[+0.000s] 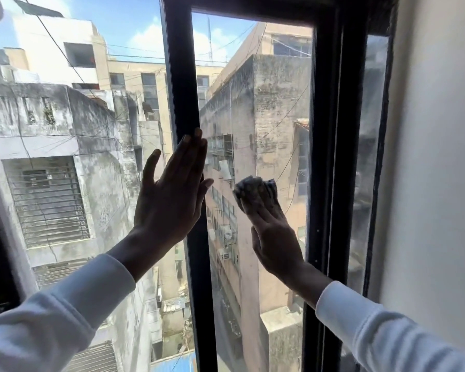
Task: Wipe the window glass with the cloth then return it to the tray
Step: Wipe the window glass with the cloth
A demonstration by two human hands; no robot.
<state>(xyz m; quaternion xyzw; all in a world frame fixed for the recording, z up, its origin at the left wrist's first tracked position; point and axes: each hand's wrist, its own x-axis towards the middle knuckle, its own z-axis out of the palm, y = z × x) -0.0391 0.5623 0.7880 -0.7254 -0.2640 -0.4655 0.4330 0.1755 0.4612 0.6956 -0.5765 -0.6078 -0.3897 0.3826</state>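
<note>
My right hand [274, 237] presses a crumpled grey cloth [255, 196] flat against the right pane of window glass [274, 116], about mid-height. The cloth sticks out above my fingers. My left hand [172, 189] lies flat and open, fingers up, against the black centre frame bar [183, 89], partly over the left pane [78, 130]. Both arms wear white sleeves. The tray is out of view.
A second black frame post [330, 157] bounds the pane on the right, with a narrow glass strip [371, 157] and a white wall [435, 157] beyond it. Weathered buildings and cables show through the glass outside.
</note>
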